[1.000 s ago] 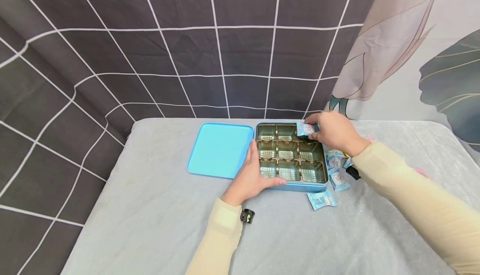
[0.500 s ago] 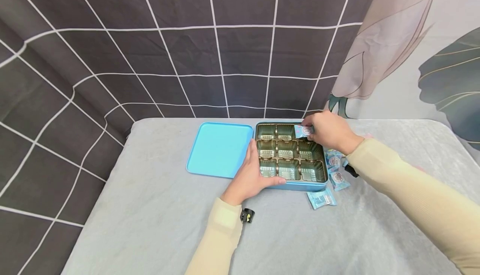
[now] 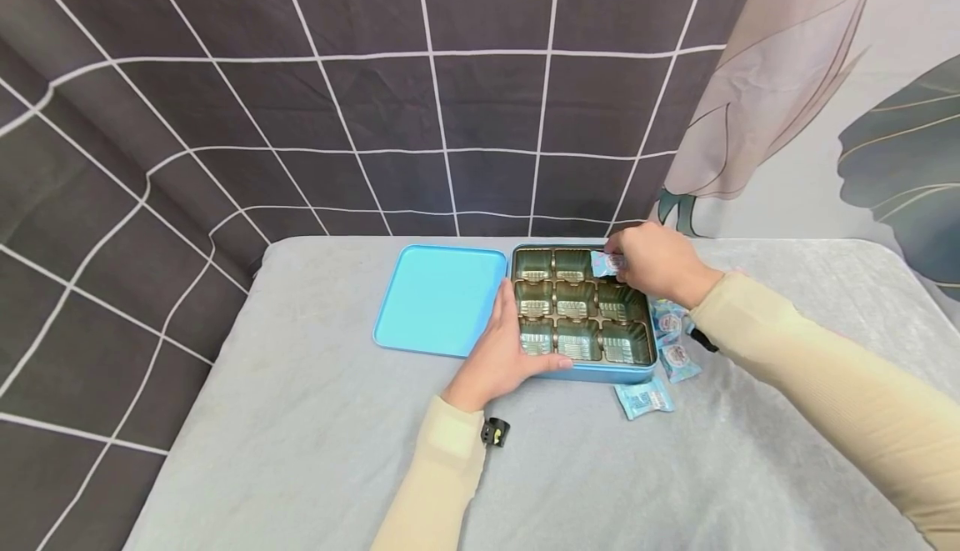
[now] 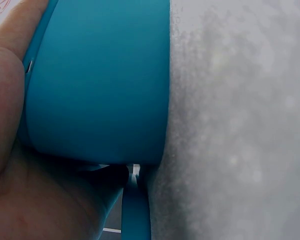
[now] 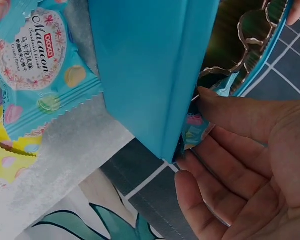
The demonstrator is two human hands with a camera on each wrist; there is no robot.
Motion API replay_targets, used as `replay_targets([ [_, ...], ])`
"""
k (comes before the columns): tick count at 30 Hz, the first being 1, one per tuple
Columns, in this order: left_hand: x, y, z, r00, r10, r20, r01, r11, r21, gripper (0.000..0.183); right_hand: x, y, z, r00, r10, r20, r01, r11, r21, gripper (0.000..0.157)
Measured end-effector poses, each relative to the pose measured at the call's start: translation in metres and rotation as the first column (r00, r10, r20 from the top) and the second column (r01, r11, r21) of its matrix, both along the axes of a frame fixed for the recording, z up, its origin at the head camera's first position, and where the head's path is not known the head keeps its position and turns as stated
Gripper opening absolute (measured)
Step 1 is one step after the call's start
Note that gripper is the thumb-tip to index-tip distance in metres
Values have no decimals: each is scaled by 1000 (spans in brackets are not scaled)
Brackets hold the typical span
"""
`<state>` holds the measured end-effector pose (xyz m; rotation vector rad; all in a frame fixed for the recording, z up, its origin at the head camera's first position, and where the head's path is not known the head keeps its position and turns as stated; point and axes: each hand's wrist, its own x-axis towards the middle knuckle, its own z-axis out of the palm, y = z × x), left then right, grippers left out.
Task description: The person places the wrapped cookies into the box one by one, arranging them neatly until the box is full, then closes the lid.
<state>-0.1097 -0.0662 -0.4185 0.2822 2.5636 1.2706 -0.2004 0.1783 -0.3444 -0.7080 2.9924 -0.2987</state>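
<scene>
A blue tin (image 3: 596, 373) lies open, its gold tray (image 3: 576, 318) divided into several compartments. My left hand (image 3: 497, 363) rests on the tin's near left corner, fingers straight along the left wall and thumb on the front rim; the left wrist view shows the tin's blue wall (image 4: 100, 80) against the palm. At the back right compartment, my right hand (image 3: 663, 263) pinches a blue wrapped sandwich biscuit (image 3: 604, 264) between thumb and fingers. In the right wrist view this wrapper (image 5: 194, 131) is at the tin's rim, partly hidden by the fingers.
Left of the tin lies its blue lid (image 3: 442, 297). More blue wrapped biscuits (image 3: 645, 398) lie on the grey cloth (image 3: 315, 418) to the right and front. A yellow wrapper (image 5: 10, 155) shows beside them. A dark gridded curtain (image 3: 375, 101) hangs behind the table.
My right hand has moved slightly with the wrapped biscuit and lowered it a little over the back right compartment. The left hand has stayed on the tin's corner.
</scene>
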Motion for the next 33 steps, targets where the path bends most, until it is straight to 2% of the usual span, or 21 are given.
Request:
replay_targets([
  [11, -1, 0, 1, 1000, -3, -1, 3, 1000, -11, 139, -1, -1, 8, 1000, -22, 20, 21, 998, 50, 19],
  [28, 0, 0, 2, 1000, -15, -5, 15, 1000, -8, 138, -4, -5, 2, 999, 30, -32, -27, 994, 101, 18],
  [33, 0, 0, 1, 1000, -8, 1, 8, 1000, -13, 138, -6, -5, 1, 998, 57, -9, -56, 994, 98, 18],
])
